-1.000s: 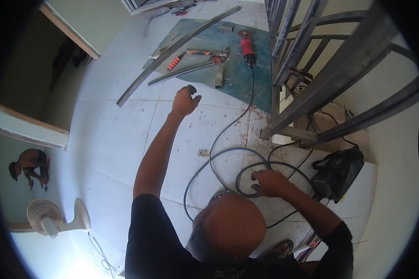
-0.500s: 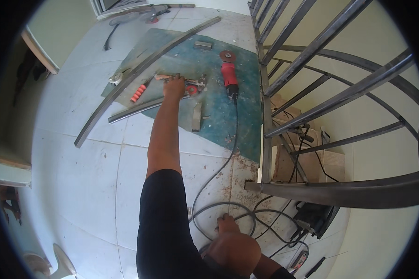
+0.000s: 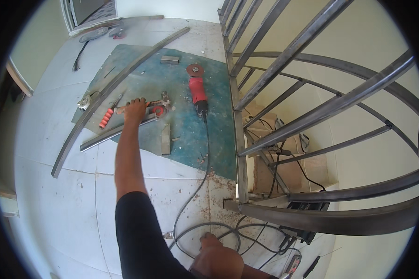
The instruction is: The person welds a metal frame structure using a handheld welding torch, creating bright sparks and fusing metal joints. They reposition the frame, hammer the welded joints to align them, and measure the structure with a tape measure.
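My left hand (image 3: 135,110) reaches out over a green sheet (image 3: 181,135), its fingers wrapped round the orange-brown handle of a hammer (image 3: 165,99) lying there. Beside the hammer's head is a red ring-shaped item (image 3: 159,110). Left of the hand lies a tool with an orange ribbed handle (image 3: 107,117) and a thin dark tip. A square metal tube (image 3: 118,133) runs just below the hand. My right forearm (image 3: 258,273) shows partly at the lower edge, behind my bent knee (image 3: 221,262). Whether fingers or toes show beyond the knee is unclear.
A red angle grinder (image 3: 198,90) lies on the sheet, its black cable (image 3: 206,153) looping toward me. One long metal tube (image 3: 121,79) crosses the sheet's left side, near a white item (image 3: 84,102). Short tube pieces (image 3: 165,139) lie around. A metal railing frame (image 3: 312,44) stands at right.
The view has shifted, so the scene sits lower and further left. My left hand stays on the hammer, now slightly further from the red ring, nearer the handle's end.
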Action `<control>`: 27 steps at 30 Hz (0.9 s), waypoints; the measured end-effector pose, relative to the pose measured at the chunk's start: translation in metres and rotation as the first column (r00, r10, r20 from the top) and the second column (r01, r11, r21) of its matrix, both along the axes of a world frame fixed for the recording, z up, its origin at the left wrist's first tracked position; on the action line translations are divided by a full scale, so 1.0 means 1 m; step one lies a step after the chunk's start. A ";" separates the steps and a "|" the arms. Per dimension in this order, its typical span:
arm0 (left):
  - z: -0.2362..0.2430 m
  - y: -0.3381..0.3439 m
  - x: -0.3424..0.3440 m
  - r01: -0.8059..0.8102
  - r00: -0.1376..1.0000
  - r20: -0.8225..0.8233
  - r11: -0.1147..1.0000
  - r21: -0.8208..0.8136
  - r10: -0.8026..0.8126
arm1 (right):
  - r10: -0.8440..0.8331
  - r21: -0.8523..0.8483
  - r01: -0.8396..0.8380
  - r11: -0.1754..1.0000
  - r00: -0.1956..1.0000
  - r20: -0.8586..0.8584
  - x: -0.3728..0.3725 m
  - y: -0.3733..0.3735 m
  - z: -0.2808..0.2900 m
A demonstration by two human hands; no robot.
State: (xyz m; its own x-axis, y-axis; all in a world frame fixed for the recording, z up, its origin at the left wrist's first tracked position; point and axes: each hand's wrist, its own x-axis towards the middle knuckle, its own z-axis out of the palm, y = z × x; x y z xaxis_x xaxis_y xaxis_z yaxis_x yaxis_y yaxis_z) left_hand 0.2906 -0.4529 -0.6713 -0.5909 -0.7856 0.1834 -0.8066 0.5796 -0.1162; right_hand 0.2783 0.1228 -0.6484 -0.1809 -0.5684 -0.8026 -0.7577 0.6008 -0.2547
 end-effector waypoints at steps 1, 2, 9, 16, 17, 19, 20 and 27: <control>0.009 0.001 0.012 0.047 0.999 -0.007 0.998 -0.037 -0.047 | 0.015 -0.007 -0.015 1.000 1.000 0.000 0.002 -0.001 -0.001; 0.019 0.006 0.014 0.047 0.999 0.008 0.998 -0.052 -0.047 | 0.007 -0.018 -0.007 1.000 1.000 0.001 0.002 0.001 0.001; 0.098 0.152 0.091 -0.073 0.895 -0.426 0.984 0.160 0.136 | -0.022 -0.128 0.021 0.992 1.000 -0.003 0.007 0.012 0.001; 0.152 0.410 0.144 0.147 0.531 -0.829 0.944 0.295 0.176 | 0.218 -0.438 -0.154 0.886 0.971 0.100 -0.027 0.048 -0.003; 0.170 0.443 0.139 0.219 0.449 -0.873 0.924 0.313 0.189 | 0.300 -0.518 -0.217 0.827 0.950 0.081 -0.025 0.050 -0.020; 0.184 0.482 0.158 0.277 0.429 -0.896 0.928 0.249 0.113 | 0.168 -0.568 0.052 0.822 0.929 0.328 -0.024 0.038 0.057; 0.199 0.495 0.154 0.330 0.425 -0.895 0.897 0.294 0.137 | 0.078 -0.650 0.233 0.723 0.908 0.412 -0.030 0.047 0.092; 0.340 0.585 0.033 0.591 0.622 -0.750 0.764 0.259 -0.227 | -0.050 -0.800 0.488 -0.349 0.843 0.535 -0.072 0.104 0.252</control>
State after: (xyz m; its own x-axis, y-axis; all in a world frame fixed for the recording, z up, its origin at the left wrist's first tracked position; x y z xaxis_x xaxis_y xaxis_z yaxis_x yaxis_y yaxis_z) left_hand 0.3240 0.1316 -0.3314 -0.7378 -0.5766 0.3510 -0.2183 0.6958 0.6842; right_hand 0.2062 0.2272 -0.3969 -0.6113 -0.5440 0.5748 -0.4037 -0.4103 -0.8177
